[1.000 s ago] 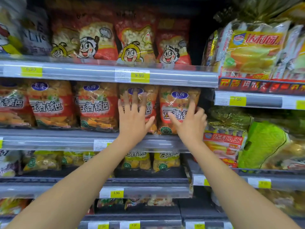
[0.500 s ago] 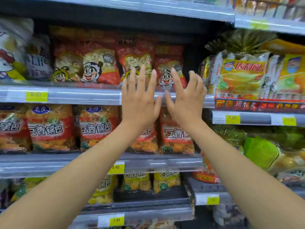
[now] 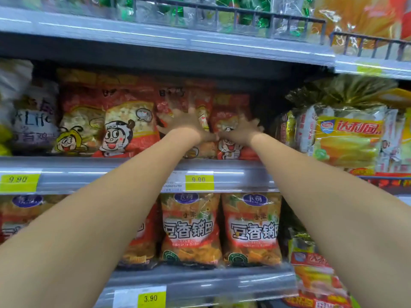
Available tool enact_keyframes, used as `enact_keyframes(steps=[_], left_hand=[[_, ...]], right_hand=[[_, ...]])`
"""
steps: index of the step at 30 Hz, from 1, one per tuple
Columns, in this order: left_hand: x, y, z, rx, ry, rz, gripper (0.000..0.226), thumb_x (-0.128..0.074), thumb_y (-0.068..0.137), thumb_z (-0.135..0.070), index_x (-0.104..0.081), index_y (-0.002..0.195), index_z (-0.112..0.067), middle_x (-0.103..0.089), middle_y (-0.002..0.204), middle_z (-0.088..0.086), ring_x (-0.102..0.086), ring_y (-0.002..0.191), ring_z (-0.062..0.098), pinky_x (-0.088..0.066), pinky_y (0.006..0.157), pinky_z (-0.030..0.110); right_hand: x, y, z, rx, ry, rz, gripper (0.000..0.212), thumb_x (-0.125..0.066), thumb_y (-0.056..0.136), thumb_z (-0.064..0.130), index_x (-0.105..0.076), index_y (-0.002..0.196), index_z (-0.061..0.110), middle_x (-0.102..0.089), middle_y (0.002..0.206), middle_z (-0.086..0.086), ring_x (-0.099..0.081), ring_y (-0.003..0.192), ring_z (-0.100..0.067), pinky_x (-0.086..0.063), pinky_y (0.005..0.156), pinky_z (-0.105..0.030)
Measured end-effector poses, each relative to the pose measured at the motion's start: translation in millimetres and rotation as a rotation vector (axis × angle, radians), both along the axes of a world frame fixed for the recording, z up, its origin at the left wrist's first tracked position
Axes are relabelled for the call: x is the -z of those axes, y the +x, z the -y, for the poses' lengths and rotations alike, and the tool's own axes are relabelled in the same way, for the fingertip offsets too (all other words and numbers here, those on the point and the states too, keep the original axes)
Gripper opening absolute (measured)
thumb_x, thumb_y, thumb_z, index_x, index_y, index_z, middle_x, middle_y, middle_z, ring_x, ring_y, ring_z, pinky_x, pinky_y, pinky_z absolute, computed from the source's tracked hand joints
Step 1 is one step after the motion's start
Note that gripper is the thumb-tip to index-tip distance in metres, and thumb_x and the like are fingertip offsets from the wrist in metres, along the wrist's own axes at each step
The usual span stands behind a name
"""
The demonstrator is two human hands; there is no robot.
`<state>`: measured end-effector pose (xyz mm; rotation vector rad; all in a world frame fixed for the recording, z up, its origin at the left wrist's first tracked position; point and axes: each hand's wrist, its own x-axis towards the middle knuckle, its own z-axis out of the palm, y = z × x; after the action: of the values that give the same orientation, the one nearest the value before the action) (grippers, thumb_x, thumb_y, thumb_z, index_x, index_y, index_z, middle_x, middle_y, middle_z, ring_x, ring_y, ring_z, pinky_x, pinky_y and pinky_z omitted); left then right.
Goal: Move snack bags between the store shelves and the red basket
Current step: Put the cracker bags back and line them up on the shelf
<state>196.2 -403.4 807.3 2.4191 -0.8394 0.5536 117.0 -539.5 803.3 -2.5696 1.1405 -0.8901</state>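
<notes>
Moved: both hands have climbed from the orange snack bags [image 3: 191, 230] to the shelf above, and the view has tilted up with them.
Left hand: the left hand [image 3: 189, 124] lies against a red cartoon bag [image 3: 169, 105], third from the left in its row, with fingers spread and blurred by motion.
Right hand: the right hand [image 3: 241, 130] is just to the right, over the far-right red bag [image 3: 231, 103], fingers also apart; no grip is visible yet.
Task's things: the red bags stand upright in a row behind the shelf rail [image 3: 89, 174]; the red basket is out of view.
Doing it well: this is probably a pick. Curl the fingers round one bag's sides, lift it clear of the rail, then draw it near.
Risk: the slick film may slip, and neighbouring bags may topple.
</notes>
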Motion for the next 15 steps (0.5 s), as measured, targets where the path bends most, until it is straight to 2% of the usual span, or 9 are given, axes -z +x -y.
enact_keyframes(steps=[2,6,11,15], left_hand=[[2,7,6,0.017,0.022,-0.010,0.128,-0.063,0.062,-0.081,0.021,0.149,-0.036,0.031,0.153,0.018,0.010,0.139,0.057,-0.013,0.112,0.066],[10,10,12,0.042,0.019,0.091,0.101,-0.052,0.078,-0.075,0.000,0.153,-0.031,0.033,0.153,0.015,0.006,0.138,0.057,-0.015,0.113,0.061],[13,5,11,0.065,-0.016,0.126,0.074,-0.049,0.093,-0.054,-0.015,0.153,-0.027,0.029,0.155,0.016,0.004,0.138,0.058,-0.023,0.111,0.059],[11,1,4,0.081,-0.140,0.289,0.061,-0.041,0.100,-0.039,-0.015,0.153,-0.023,0.020,0.156,0.022,0.002,0.137,0.060,-0.015,0.113,0.061]], right_hand=[[4,8,7,-0.013,0.002,-0.013,0.102,-0.057,0.079,0.070,0.004,0.152,0.034,0.006,0.156,-0.027,-0.007,0.141,-0.049,-0.021,0.113,-0.057],[10,16,15,-0.023,-0.054,-0.068,0.079,-0.037,0.089,0.069,0.002,0.152,0.039,0.007,0.154,-0.031,-0.011,0.139,-0.052,-0.024,0.112,-0.055],[11,15,12,0.003,-0.100,-0.037,0.067,-0.036,0.096,0.057,-0.005,0.152,0.037,-0.001,0.153,-0.031,-0.019,0.136,-0.050,-0.028,0.108,-0.053],[12,11,11,0.014,-0.131,-0.006,0.062,-0.034,0.098,0.052,-0.015,0.152,0.029,-0.007,0.152,-0.029,-0.020,0.136,-0.047,-0.027,0.106,-0.054]])
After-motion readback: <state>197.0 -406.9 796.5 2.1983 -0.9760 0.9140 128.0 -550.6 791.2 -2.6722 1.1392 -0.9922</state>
